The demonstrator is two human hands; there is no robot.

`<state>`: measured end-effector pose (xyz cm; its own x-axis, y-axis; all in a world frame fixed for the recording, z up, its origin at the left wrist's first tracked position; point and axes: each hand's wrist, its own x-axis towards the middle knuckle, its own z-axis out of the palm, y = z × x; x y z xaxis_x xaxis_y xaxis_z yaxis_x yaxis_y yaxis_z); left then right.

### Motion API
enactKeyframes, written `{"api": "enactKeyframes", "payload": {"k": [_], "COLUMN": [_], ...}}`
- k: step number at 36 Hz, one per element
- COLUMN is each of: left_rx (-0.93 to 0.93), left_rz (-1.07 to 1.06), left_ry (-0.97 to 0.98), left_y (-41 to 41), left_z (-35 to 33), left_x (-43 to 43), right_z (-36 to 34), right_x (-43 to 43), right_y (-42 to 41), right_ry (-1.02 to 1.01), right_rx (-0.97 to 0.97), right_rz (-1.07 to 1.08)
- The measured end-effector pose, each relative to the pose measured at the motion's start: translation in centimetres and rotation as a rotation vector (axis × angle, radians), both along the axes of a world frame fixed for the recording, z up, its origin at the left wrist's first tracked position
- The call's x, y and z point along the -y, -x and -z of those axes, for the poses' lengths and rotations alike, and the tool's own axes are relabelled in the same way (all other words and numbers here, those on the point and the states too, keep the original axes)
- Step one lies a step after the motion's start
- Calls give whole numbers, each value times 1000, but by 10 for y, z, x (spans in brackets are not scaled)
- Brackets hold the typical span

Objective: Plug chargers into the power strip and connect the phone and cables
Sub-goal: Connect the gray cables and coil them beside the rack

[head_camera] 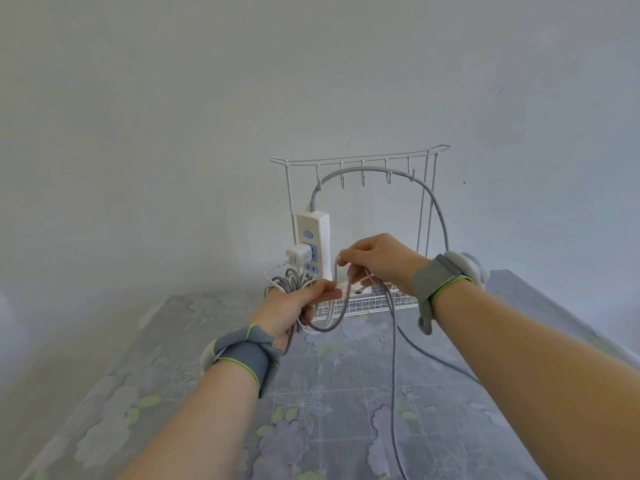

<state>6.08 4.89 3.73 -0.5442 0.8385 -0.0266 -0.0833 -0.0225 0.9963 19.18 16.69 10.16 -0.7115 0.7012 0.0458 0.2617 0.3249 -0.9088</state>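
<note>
The grey cable [291, 284] is in the air between my 2 hands, in front of the power strip [313, 237]. My left hand [294, 310] grips most of it as a loose coil of several turns. The fingers [323, 289] are curled round the bundle with the thumb across the top. My right hand [377, 259] is just to the right and slightly higher. Its fingers [348, 253] pinch 1 strand into a narrow upright loop.

From that pinch a single length drops toward me across the bench [346, 410] and leaves the bottom of the view. I cannot see either connector. I judge that the next move depends on finding the free end.

The strip stands upright in a white wire rack [360, 161], with its long axis vertical and its sockets facing me. It is beyond the coil and nearer my left hand. A white charger [297, 254] is already in an upper socket on its left side, with a thin white lead trailing down from it.

The cable looks braided and matte, and limp enough to sag and tangle. The strip is smooth, glossy plastic. Its own thick grey cord [433, 202] arches over the rack's hooks and comes down on the right. A floral cloth covers the bench. I see no phone.
</note>
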Motion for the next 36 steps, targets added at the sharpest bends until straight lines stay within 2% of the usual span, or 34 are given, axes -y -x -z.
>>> {"api": "enactKeyframes", "payload": {"k": [4, 7, 9, 11, 13, 15, 16, 20, 22, 24, 28, 30, 33, 36], "left_rx": [268, 407, 488, 531, 550, 544, 538, 570, 589, 603, 583, 512, 308, 144], "left_rz": [45, 23, -10, -53, -93, -124, -142, -178, -188, -197, -181, -149, -124, -107], "left_ry": [-95, -146, -165, -177, -184, -186, -182, -200, -226, -256, -297, -292, -249, -179], "left_y": [5, 9, 10, 9, 7, 4, 5, 6, 8, 12, 17, 12, 6, 1], "left_z": [-7, -10, -13, -16, -20, -23, -24, -25, -24, -21, -11, -8, -7, -7], "left_x": [3, 1, 0, -3, -6, -11, -12, -13, -10, -7, -5, -9, -10, -6], "right_z": [16, 25, 24, 18, 10, 1, 0, -1, -1, 1, -1, -2, -7, -12], "right_x": [-16, -22, -18, -10, -1, 9, 14, 26, 23, 11, -12, -14, -6, 4], "right_y": [-10, -19, -23, -26, -30, -33, -31, -29, -35, -47, -66, -63, -44, -22], "right_ry": [-284, -357, -249, -40, 172, 348, 375, 256, 285, 404, 841, 949, 981, 961], "right_rx": [127, 135, 2, -126, -135, -15, 96, 592, 627, 462, -101, -289, -475, -496], "right_rz": [123, 205, 203, 131, -17, -213, -320, -629, -612, -498, -209, -82, -50, -100]}}
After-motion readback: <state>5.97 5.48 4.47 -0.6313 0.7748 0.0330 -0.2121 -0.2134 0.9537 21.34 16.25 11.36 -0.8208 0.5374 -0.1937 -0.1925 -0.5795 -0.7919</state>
